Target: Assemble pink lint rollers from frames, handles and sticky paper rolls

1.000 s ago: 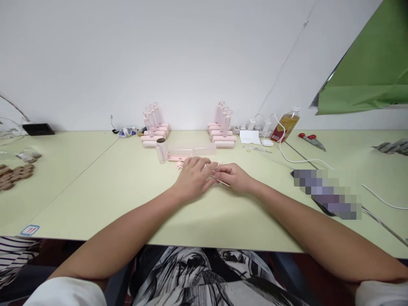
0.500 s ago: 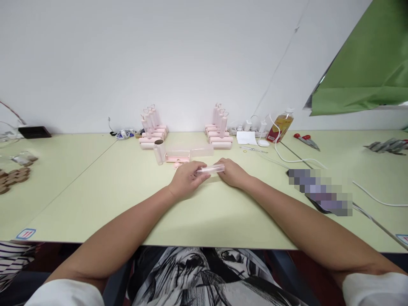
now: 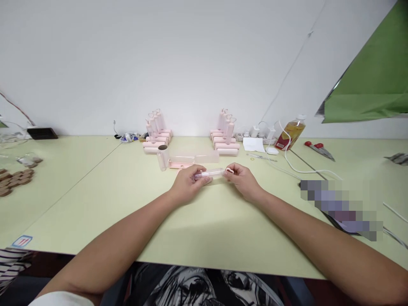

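My left hand (image 3: 187, 185) is closed round the left end of a clear pink-tinted tube (image 3: 211, 173), holding it level just above the pale green table (image 3: 127, 199). At the tube's right end my right hand (image 3: 244, 180) pinches a small pink ring-shaped cap (image 3: 229, 170). Just behind the hands lie a paper roll (image 3: 162, 156), a pink handle piece (image 3: 180, 163) and a clear cover (image 3: 204, 158).
Two groups of pink lint rollers (image 3: 157, 132) (image 3: 225, 136) stand at the back. A power strip with white cables (image 3: 259, 134), an amber bottle (image 3: 291, 131), red scissors (image 3: 318, 148) and a blurred dark object (image 3: 341, 204) lie right. Brown discs (image 3: 12, 180) sit far left.
Both hands picked the clear tube up off the table and raised it level. My right hand shifted from the tube's end to pinching the small pink cap there.
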{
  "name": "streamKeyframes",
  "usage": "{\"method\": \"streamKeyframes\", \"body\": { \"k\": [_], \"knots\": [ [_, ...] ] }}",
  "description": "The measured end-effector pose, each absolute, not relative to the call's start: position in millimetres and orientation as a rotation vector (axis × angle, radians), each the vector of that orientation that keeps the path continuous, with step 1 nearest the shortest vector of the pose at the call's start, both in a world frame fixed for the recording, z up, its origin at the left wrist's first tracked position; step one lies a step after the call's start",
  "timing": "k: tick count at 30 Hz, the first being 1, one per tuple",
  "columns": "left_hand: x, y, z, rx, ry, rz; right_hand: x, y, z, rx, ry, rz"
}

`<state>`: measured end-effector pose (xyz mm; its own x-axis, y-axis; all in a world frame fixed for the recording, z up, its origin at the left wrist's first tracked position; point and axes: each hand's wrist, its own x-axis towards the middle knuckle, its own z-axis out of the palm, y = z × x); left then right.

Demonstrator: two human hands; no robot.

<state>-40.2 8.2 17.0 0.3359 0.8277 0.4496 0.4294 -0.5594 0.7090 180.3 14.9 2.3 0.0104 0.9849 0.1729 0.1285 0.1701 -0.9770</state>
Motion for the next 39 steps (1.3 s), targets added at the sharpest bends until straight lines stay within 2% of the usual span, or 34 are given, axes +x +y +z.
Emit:
{"method": "streamKeyframes", "body": {
  "k": [6,10,20,27,39],
  "knots": [
    [-40,6,18,2.156,1.1,1.109,173,6,4,-1.012,-1.233,1.242],
    [-41,7,17,2.191,1.08,1.076,171,3,6,-0.978,-1.168,1.288],
    [-43,2,21,2.444,1.041,0.93,175,-2,7,-0.932,-1.275,1.578],
    [-42,1,17,2.702,1.075,0.924,170,-6,10,-1.134,-1.281,1.556],
    [-33,-9,12,2.919,1.11,1.058,154,-19,14,-1.123,-0.978,1.431]
  ]
}}
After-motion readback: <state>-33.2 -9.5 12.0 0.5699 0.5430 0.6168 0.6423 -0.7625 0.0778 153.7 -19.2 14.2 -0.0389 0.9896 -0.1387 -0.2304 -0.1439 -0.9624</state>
